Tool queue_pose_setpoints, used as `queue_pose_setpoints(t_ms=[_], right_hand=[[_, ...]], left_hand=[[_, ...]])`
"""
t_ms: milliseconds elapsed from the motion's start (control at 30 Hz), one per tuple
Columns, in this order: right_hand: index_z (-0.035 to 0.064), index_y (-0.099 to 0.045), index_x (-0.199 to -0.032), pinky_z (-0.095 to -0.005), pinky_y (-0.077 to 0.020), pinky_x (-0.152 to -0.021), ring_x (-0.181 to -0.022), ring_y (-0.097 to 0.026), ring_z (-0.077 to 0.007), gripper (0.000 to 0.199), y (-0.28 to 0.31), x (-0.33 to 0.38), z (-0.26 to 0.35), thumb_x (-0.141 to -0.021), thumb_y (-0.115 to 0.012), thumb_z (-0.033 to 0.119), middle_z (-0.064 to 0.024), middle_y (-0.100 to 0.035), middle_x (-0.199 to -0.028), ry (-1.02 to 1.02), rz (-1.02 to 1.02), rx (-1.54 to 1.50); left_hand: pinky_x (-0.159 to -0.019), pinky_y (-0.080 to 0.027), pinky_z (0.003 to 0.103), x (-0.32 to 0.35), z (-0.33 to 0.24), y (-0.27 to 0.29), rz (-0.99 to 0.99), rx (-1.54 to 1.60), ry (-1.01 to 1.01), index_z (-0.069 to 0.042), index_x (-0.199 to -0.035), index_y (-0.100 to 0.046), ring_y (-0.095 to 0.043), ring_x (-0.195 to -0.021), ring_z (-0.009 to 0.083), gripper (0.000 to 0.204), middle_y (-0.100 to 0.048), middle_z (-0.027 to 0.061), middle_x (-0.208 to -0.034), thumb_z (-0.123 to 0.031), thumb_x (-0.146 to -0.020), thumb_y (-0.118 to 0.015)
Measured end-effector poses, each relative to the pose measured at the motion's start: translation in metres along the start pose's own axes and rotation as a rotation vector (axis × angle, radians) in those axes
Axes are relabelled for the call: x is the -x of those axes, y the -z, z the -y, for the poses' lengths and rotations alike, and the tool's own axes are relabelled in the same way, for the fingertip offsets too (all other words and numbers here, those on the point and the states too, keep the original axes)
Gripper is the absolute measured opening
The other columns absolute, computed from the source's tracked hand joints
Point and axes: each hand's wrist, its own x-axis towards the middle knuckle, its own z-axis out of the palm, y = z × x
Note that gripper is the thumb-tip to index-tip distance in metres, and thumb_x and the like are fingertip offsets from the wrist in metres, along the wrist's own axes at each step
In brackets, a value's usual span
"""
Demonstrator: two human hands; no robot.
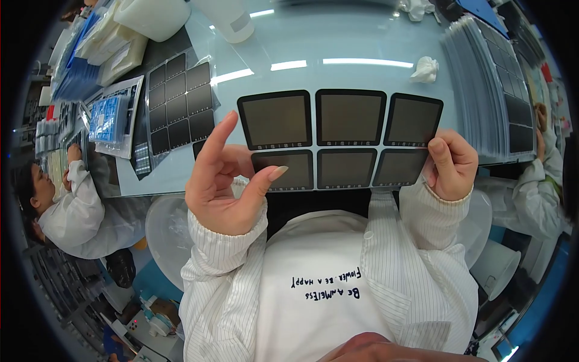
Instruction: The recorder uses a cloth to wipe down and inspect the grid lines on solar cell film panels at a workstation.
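A clear sheet of dark rectangular panels (pixel 350 117) in two rows is raised and tilted in front of my chest. My right hand (pixel 451 164) pinches its right edge, thumb on the front, other fingers partly hidden behind. At the lower left corner, my left hand (pixel 226 181) has its thumb over the front of a panel and its curled fingers reaching behind the edge. The left index finger points up, off the sheet. Under the sheet's lower edge shows my white striped sleeve and shirt.
A similar panel sheet (pixel 181 99) lies left on the glossy table (pixel 338 45), beside a blue packet (pixel 108 119). A tall stack of sheets (pixel 491 90) stands right. Crumpled tissue (pixel 426 70) and a white cup (pixel 228 21) sit farther back. Co-workers (pixel 75 211) are at both sides.
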Motion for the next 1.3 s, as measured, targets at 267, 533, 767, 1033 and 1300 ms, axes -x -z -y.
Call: queue_pose_setpoints(t_ms=[267,533,767,1033,1300], right_hand=[[-0.0037,-0.062,-0.086,-0.0174,-0.0247,-0.037,-0.039,-0.038,-0.0021,0.018,-0.017,-0.002,0.01,-0.092,-0.061,0.013,-0.0015,-0.055,-0.063,-0.023,-0.028,-0.069],[-0.0045,-0.063,-0.082,-0.0178,-0.0242,-0.038,-0.039,-0.039,-0.0025,0.014,-0.028,-0.004,0.016,-0.09,-0.063,0.007,0.0006,-0.052,-0.057,-0.042,-0.069,-0.071],[-0.0039,-0.065,-0.086,-0.0178,-0.0243,-0.039,-0.042,-0.038,-0.0013,0.013,-0.035,-0.008,0.022,-0.09,-0.063,0.008,0.0017,-0.052,-0.058,0.007,-0.108,-0.089],[-0.0024,-0.068,-0.092,-0.0179,-0.0248,-0.041,-0.044,-0.039,-0.0022,0.013,-0.031,-0.028,0.031,-0.089,-0.065,0.009,0.0016,-0.054,-0.06,0.114,-0.249,-0.055],[-0.0038,-0.067,-0.098,-0.0174,-0.0261,-0.041,-0.044,-0.041,-0.0033,0.013,-0.031,-0.031,0.029,-0.088,-0.064,0.005,-0.0035,-0.061,-0.073,0.192,-0.206,-0.081]], left_hand=[[-0.065,-0.045,0.018,0.002,0.0,0.004,-0.062,-0.004,0.04,0.004,-0.134,-0.046,-0.053,-0.063,0.0055,0.074,-0.061,0.0015,-0.076,0.007,-0.067,-0.078],[-0.065,-0.045,0.018,0.001,0.003,0.007,-0.11,-0.032,0.084,0.002,-0.135,-0.044,-0.052,-0.063,0.0051,0.079,-0.06,0.0009,-0.077,0.007,-0.064,-0.079],[-0.065,-0.045,0.021,0.002,0.022,0.007,-0.114,0.4,0.092,0.001,-0.133,-0.045,-0.053,-0.07,0.0079,0.069,-0.06,0.0032,-0.086,-0.015,-0.075,-0.079],[-0.054,-0.036,0.024,0.019,0.044,0.03,0.254,0.279,0.215,0.0,-0.069,-0.053,-0.045,-0.059,0.009,0.03,-0.055,0.0027,-0.069,-0.02,-0.086,-0.069],[-0.051,-0.032,0.022,0.018,0.033,0.032,0.233,0.324,0.326,0.001,-0.07,-0.055,-0.042,-0.055,0.0073,0.024,-0.053,0.0021,-0.064,-0.012,-0.088,-0.063]])
